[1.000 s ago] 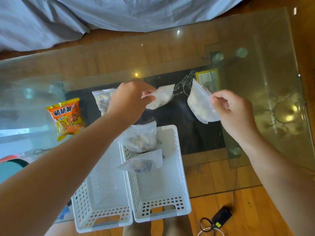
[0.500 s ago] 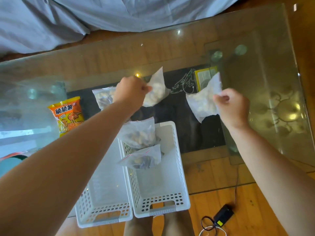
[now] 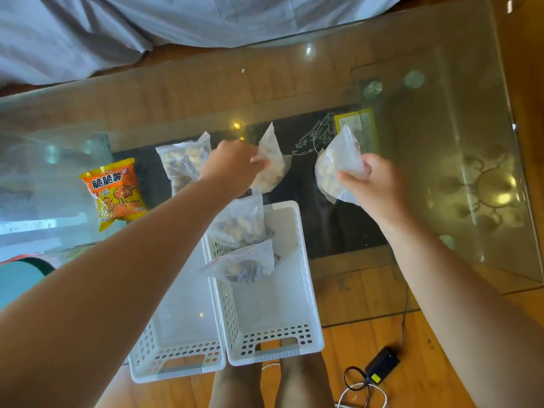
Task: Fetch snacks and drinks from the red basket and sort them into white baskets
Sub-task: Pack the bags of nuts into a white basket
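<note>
My left hand (image 3: 232, 166) pinches a clear bag of pale snacks (image 3: 270, 160) over the glass table. My right hand (image 3: 374, 184) grips another clear snack bag (image 3: 335, 169) further right. Two white baskets stand side by side at the table's near edge: the left basket (image 3: 176, 357) and the right basket (image 3: 276, 346). Two clear bags of nuts (image 3: 241, 222) (image 3: 244, 265) lie in the far end of the right one. A third clear bag (image 3: 182, 163) and an orange chip packet (image 3: 114, 192) lie on the table to the left. The red basket is hardly in view.
The glass table (image 3: 441, 142) shows a dark panel and a yellow card (image 3: 362, 125) beneath it. Grey cloth (image 3: 147, 22) lies beyond the far edge. A black adapter with cable (image 3: 379, 366) rests on the wooden floor near my legs. A teal object (image 3: 17, 278) sits at left.
Both hands have come lower and closer to me with their bags. The right hand's bag has swung to its left; the left hand's bag now stands upright.
</note>
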Action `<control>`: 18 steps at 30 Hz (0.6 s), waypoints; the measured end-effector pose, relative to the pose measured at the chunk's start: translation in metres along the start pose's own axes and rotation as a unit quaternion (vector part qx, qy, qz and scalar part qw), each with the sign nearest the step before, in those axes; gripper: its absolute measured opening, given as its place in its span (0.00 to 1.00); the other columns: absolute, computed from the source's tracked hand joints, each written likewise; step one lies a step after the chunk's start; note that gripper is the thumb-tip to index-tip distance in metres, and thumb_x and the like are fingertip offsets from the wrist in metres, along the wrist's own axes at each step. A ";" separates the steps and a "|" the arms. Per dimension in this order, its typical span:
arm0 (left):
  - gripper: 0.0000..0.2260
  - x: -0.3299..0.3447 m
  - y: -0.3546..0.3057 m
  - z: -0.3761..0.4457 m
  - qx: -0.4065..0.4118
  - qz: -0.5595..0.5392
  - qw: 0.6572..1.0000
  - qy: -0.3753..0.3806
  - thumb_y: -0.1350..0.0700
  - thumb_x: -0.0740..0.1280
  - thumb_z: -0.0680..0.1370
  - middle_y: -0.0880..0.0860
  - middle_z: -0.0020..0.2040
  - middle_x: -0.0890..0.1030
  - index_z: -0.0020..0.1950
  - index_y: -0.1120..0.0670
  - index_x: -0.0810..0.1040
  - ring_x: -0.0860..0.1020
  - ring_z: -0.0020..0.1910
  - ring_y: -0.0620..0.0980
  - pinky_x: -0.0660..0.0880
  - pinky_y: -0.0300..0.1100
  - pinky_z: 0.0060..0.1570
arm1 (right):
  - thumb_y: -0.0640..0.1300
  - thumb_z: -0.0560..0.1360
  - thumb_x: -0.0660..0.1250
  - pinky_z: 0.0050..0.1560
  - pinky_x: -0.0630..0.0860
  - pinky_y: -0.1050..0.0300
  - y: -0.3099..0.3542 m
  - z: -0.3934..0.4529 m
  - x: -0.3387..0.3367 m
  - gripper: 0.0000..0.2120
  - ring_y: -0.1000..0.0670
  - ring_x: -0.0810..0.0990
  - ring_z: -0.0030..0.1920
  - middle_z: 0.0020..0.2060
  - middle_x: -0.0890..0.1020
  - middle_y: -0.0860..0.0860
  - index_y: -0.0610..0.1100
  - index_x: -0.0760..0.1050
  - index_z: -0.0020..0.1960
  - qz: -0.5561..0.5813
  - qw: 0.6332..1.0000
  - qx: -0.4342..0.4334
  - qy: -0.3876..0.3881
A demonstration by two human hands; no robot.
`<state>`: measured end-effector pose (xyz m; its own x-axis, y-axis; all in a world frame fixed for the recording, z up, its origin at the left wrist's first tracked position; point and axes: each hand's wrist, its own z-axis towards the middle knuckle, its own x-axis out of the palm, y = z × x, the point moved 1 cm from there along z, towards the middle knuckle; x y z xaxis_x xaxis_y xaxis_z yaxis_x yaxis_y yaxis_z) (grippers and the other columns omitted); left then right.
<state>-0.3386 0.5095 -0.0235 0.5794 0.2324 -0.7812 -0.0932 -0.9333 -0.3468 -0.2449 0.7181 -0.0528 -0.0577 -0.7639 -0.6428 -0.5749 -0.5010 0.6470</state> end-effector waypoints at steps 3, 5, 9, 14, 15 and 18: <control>0.23 -0.003 -0.005 0.000 -0.006 -0.050 0.998 -0.037 0.53 0.59 0.80 0.51 0.24 0.63 0.24 0.54 0.60 0.62 0.25 0.46 0.63 0.34 0.25 | 0.49 0.66 0.63 0.29 0.57 0.58 0.006 -0.001 -0.001 0.16 0.48 0.62 0.28 0.23 0.63 0.51 0.44 0.61 0.27 0.007 0.998 -0.009 -0.056; 0.23 -0.005 -0.007 -0.004 0.005 -0.064 0.996 -0.060 0.54 0.60 0.79 0.52 0.23 0.62 0.24 0.55 0.60 0.60 0.24 0.47 0.61 0.36 0.26 | 0.47 0.66 0.65 0.29 0.54 0.57 0.009 -0.009 -0.007 0.19 0.50 0.56 0.27 0.22 0.58 0.52 0.46 0.56 0.26 0.011 0.995 -0.031 -0.093; 0.14 -0.005 -0.007 -0.012 0.029 -0.064 0.997 -0.034 0.52 0.62 0.78 0.54 0.32 0.76 0.41 0.59 0.80 0.73 0.32 0.51 0.69 0.41 0.38 | 0.45 0.67 0.68 0.25 0.59 0.70 0.008 -0.022 -0.017 0.11 0.55 0.65 0.26 0.24 0.67 0.54 0.47 0.68 0.31 -0.025 0.992 -0.054 -0.110; 0.13 -0.003 -0.003 -0.008 -0.013 -0.003 1.000 0.009 0.56 0.58 0.80 0.57 0.40 0.75 0.38 0.56 0.75 0.73 0.46 0.59 0.69 0.45 0.43 | 0.43 0.71 0.67 0.28 0.57 0.57 0.000 -0.013 -0.007 0.14 0.46 0.65 0.32 0.26 0.65 0.49 0.42 0.66 0.31 -0.056 0.996 -0.009 -0.064; 0.18 -0.005 -0.003 -0.008 -0.024 -0.004 1.000 -0.001 0.56 0.57 0.81 0.55 0.32 0.70 0.30 0.55 0.67 0.70 0.41 0.57 0.65 0.43 0.39 | 0.43 0.71 0.66 0.28 0.56 0.56 0.000 -0.012 -0.007 0.17 0.46 0.63 0.31 0.25 0.63 0.50 0.43 0.62 0.29 -0.052 0.997 -0.004 -0.065; 0.21 -0.018 -0.009 -0.026 -0.011 -0.013 0.999 -0.045 0.55 0.57 0.81 0.53 0.27 0.64 0.27 0.53 0.61 0.67 0.36 0.56 0.61 0.43 0.36 | 0.42 0.72 0.65 0.29 0.56 0.56 0.004 -0.025 -0.009 0.20 0.48 0.60 0.29 0.25 0.62 0.51 0.46 0.58 0.27 -0.004 0.998 -0.012 -0.066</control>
<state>-0.3274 0.5063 0.0069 0.5066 0.2788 -0.8159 -0.0609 -0.9324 -0.3564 -0.2266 0.7126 -0.0338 -0.1608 -0.7002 -0.6956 -0.5556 -0.5183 0.6501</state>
